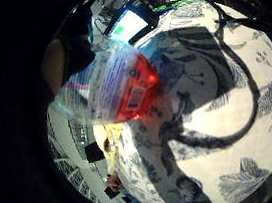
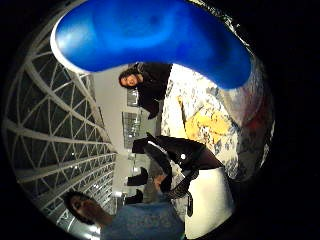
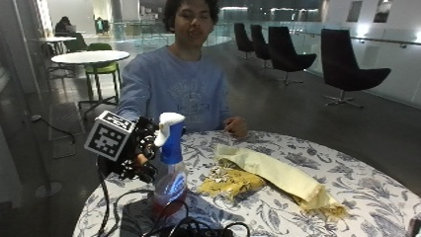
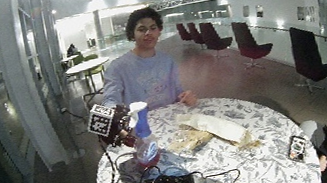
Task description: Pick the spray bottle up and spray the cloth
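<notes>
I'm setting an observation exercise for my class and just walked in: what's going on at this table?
A person seated at a round table with a flowered cover has their gloved right hand at the blue neck of a spray bottle, which appears to stand upright on the tabletop. A pale yellow cloth lies crumpled beside the bottle, untouched. The bare hand rests at the table's far edge.

The right hand's fingers [image 3: 141,165] are hidden behind the spray bottle [image 3: 170,173]; its label is too blurred to read
</notes>
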`<state>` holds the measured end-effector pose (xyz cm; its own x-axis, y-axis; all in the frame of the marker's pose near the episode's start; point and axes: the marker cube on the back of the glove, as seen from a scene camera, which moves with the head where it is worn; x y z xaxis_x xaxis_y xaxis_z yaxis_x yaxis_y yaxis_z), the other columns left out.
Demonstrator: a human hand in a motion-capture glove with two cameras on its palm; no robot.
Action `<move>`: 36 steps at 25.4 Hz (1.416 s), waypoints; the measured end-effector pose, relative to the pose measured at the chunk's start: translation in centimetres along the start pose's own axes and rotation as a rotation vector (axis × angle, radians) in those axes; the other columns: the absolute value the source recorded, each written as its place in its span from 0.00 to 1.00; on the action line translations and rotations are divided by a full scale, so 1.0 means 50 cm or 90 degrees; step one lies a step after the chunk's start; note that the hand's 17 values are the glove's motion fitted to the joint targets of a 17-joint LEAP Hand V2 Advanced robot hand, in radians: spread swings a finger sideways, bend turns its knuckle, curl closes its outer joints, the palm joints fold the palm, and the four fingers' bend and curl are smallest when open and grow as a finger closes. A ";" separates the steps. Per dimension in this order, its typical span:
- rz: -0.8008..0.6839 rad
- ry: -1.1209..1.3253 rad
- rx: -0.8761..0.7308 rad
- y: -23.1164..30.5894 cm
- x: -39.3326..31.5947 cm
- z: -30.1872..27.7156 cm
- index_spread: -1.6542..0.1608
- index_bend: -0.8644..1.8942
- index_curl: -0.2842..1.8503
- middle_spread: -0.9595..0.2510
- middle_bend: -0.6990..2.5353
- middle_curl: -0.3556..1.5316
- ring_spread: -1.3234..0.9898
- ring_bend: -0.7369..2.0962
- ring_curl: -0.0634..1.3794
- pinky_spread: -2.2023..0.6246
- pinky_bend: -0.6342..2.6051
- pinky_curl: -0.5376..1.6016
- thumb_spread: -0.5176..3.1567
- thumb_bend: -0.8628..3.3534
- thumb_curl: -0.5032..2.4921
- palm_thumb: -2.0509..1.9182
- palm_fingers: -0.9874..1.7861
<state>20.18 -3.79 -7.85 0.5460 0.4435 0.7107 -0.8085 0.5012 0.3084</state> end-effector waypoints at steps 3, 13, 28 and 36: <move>-0.004 -0.016 0.021 -0.024 0.003 0.028 0.71 0.34 0.18 0.79 0.33 0.38 0.60 0.44 0.27 0.83 0.37 0.42 0.39 0.20 0.25 0.63 0.50; -0.064 -0.020 0.142 -0.060 0.030 0.095 0.72 0.39 0.20 0.76 0.37 0.40 0.58 0.44 0.26 0.86 0.32 0.39 0.40 0.23 0.28 0.70 0.57; -0.160 -0.092 -0.189 -0.008 -0.054 0.067 0.76 0.36 0.26 0.73 0.33 0.41 0.55 0.46 0.30 0.87 0.29 0.39 0.36 0.23 0.33 0.75 0.69; -0.132 -0.110 -0.467 0.082 -0.135 0.108 0.78 0.36 0.26 0.74 0.32 0.41 0.55 0.46 0.30 0.87 0.29 0.40 0.35 0.21 0.34 0.75 0.71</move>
<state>11.99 -8.75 -7.96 0.5799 0.1956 0.7909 -0.3092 0.9510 -0.0085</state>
